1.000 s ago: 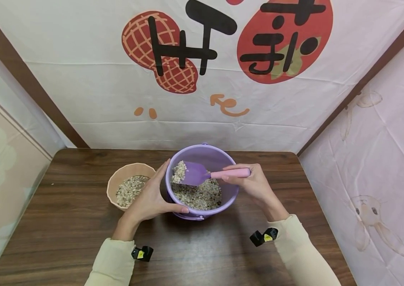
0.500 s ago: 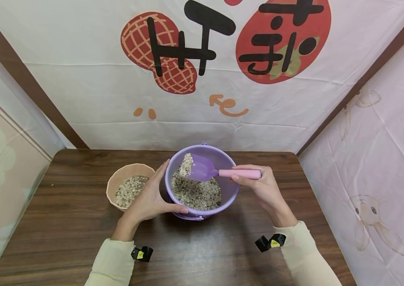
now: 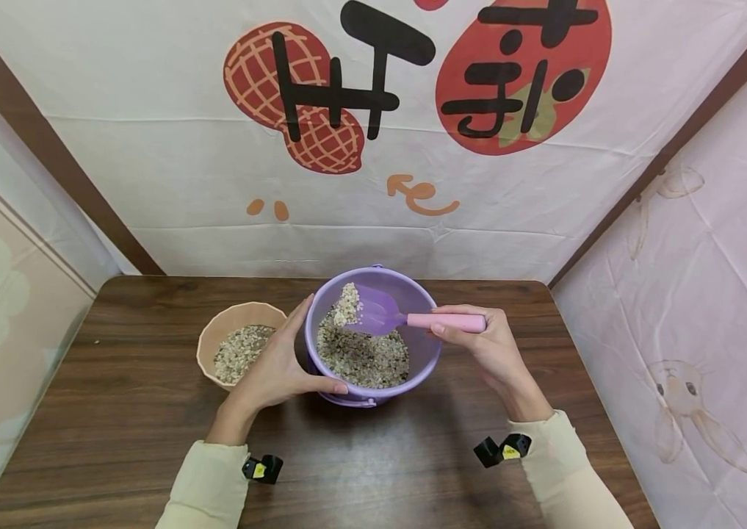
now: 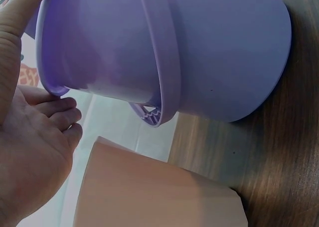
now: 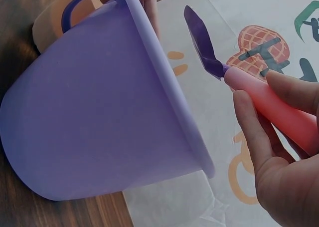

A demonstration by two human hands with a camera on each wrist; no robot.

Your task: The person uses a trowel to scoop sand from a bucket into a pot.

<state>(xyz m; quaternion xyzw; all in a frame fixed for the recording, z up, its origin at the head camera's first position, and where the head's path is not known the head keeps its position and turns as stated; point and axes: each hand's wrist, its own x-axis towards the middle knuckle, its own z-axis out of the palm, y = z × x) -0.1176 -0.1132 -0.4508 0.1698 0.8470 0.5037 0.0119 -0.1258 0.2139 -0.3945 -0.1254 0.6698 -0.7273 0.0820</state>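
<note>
A purple bucket [image 3: 422, 360] holds a layer of mixed pale and dark grains [image 3: 366, 360]. My right hand [image 3: 488, 342] grips the pink handle [image 5: 271, 105] of a purple shovel [image 3: 376, 312]; its blade carries a small heap of pale flakes [image 3: 348, 305] above the grains. In the right wrist view the blade [image 5: 202, 40] is raised over the bucket's rim. My left hand [image 3: 277, 367] holds the bucket's left rim, thumb on the near side and fingers around the far side. In the left wrist view its curled fingertips [image 4: 65, 114] lie beside the rim.
A peach bowl [image 3: 231, 321] with similar grains stands left of the bucket, partly hidden by my left hand. Both stand on a brown wooden table [image 3: 148, 353]. A printed white cloth [image 3: 201, 176] hangs behind the table's far edge, with another cloth [image 3: 684, 294] at the right.
My right hand and the shovel have moved right and the blade has shifted from the bucket's left side towards its middle. My left hand and the bucket have stayed put.
</note>
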